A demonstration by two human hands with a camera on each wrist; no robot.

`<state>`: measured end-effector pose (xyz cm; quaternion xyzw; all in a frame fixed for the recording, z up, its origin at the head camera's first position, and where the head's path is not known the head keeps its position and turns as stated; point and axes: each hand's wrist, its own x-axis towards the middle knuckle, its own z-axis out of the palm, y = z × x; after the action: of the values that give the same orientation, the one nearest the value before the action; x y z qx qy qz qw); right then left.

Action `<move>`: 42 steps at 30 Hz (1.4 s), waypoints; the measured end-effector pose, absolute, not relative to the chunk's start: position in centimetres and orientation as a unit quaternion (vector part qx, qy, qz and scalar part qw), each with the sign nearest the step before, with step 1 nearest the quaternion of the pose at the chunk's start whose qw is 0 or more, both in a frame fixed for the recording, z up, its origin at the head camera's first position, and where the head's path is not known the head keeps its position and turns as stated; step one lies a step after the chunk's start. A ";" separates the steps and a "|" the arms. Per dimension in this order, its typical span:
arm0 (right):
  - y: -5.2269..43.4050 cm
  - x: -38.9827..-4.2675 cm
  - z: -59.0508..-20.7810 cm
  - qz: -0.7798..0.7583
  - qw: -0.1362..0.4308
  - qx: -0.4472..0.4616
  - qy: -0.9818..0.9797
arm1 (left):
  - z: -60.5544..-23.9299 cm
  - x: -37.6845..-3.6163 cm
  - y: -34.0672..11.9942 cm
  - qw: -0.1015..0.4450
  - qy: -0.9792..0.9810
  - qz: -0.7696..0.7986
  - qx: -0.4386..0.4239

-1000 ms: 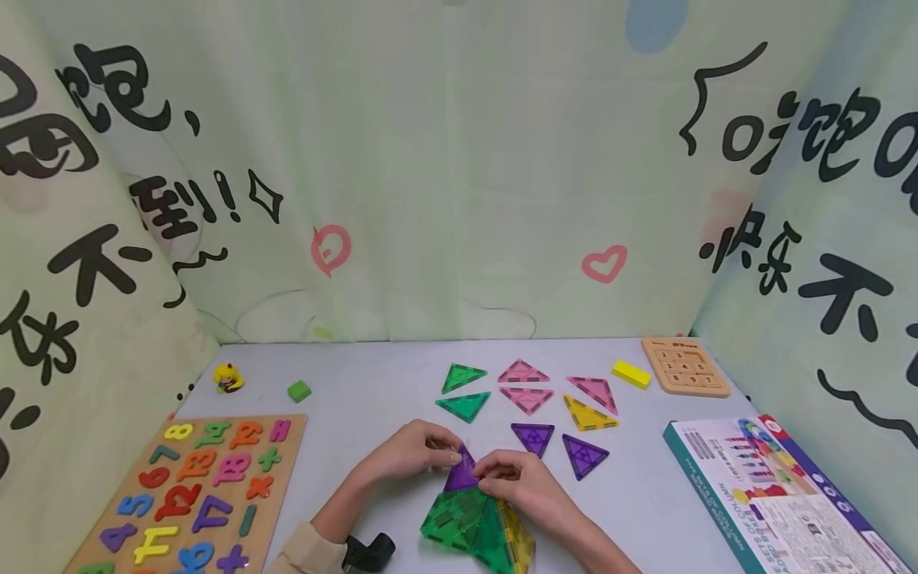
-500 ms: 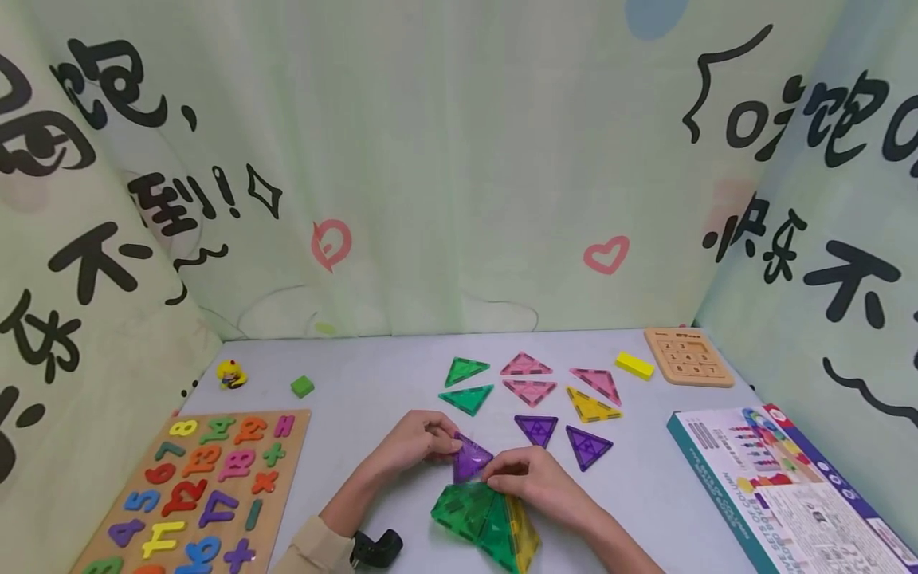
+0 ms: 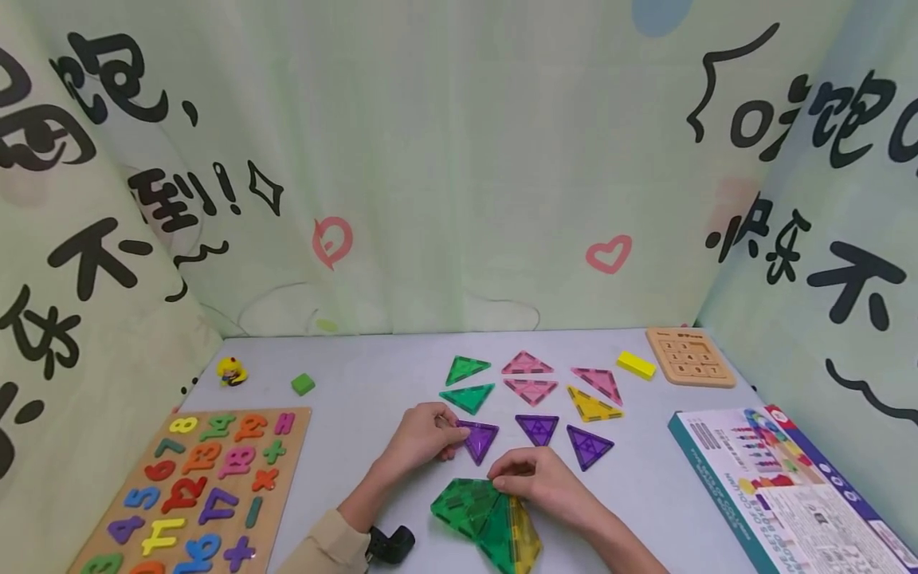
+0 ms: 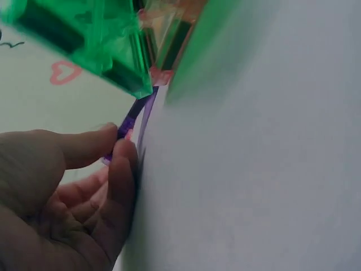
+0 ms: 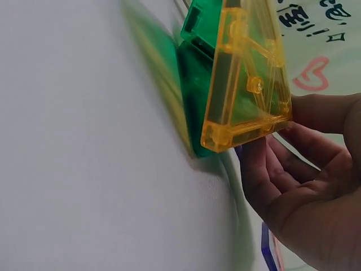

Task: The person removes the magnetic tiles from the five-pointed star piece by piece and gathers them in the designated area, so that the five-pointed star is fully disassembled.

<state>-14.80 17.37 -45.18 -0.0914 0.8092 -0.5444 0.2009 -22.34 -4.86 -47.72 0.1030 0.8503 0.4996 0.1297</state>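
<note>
A structure of green and yellow magnetic triangle tiles (image 3: 480, 514) stands on the grey table (image 3: 358, 414) near its front edge. My right hand (image 3: 504, 481) grips its far corner, fingers curled on the yellow tile (image 5: 248, 73). My left hand (image 3: 453, 434) pinches a purple triangle tile (image 3: 479, 439) that lies flat on the table just beyond the structure. In the left wrist view, thumb and finger close on the purple tile's edge (image 4: 135, 116), with the green tiles (image 4: 84, 39) close above.
Loose triangles lie beyond: green (image 3: 467, 370), pink (image 3: 527, 364), yellow (image 3: 591, 405), purple (image 3: 537, 428). A number puzzle board (image 3: 194, 486) lies at the left, a printed box (image 3: 782, 486) at the right. At the back are a wooden sliding puzzle (image 3: 690, 356), a yellow block (image 3: 635, 364), a green block (image 3: 303, 384) and a yellow toy (image 3: 231, 372).
My left hand has drawn the purple triangle away from the structure's top and laid it flat on the table beyond. My right hand has stayed on the structure.
</note>
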 end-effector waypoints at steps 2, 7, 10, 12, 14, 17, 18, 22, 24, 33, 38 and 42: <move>17.5 -14.7 -45.2 -0.550 0.196 -0.076 0.808 | -47.4 -22.1 -4.8 0.114 0.872 0.463 0.109; 17.6 -14.6 -45.3 -0.561 0.185 -0.055 0.805 | -46.7 -21.2 -5.8 0.117 0.898 0.406 0.125; 17.6 -14.6 -45.4 -0.566 0.177 -0.056 0.803 | -46.1 -20.7 -7.0 0.173 0.891 0.394 0.144; 17.5 -14.5 -45.5 -0.569 0.171 -0.058 0.802 | -45.9 -20.2 -7.7 0.233 0.873 0.399 0.155; 17.4 -14.5 -45.5 -0.570 0.163 -0.060 0.803 | -45.7 -19.8 -8.2 0.292 0.847 0.416 0.159; 17.2 -14.5 -45.6 -0.573 0.158 -0.058 0.802 | -45.7 -19.5 -8.6 0.343 0.811 0.446 0.159; 17.1 -14.5 -45.6 -0.575 0.160 -0.055 0.800 | -45.8 -19.5 -8.6 0.349 0.802 0.458 0.155; 17.0 -14.5 -45.7 -0.578 0.188 -0.050 0.792 | -46.3 -19.7 -8.7 0.343 0.789 0.487 0.149; 17.1 -14.5 -45.8 -0.578 0.205 -0.050 0.788 | -46.6 -19.9 -8.7 0.338 0.787 0.496 0.144; 17.2 -14.6 -46.2 -0.567 0.212 -0.053 0.794 | -46.8 -20.4 -9.1 0.307 0.785 0.512 0.165; 17.2 -14.6 -46.0 -0.569 0.218 -0.063 0.791 | -46.6 -21.6 -10.6 0.261 0.802 0.513 0.160; 17.2 -14.7 -46.0 -0.568 0.219 -0.069 0.791 | -46.7 -23.0 -12.2 0.192 0.829 0.512 0.119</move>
<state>-14.70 17.17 -46.02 -0.0691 0.7906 -0.5675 0.2195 -22.95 -12.20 -46.68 0.1193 0.8290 0.5117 0.1918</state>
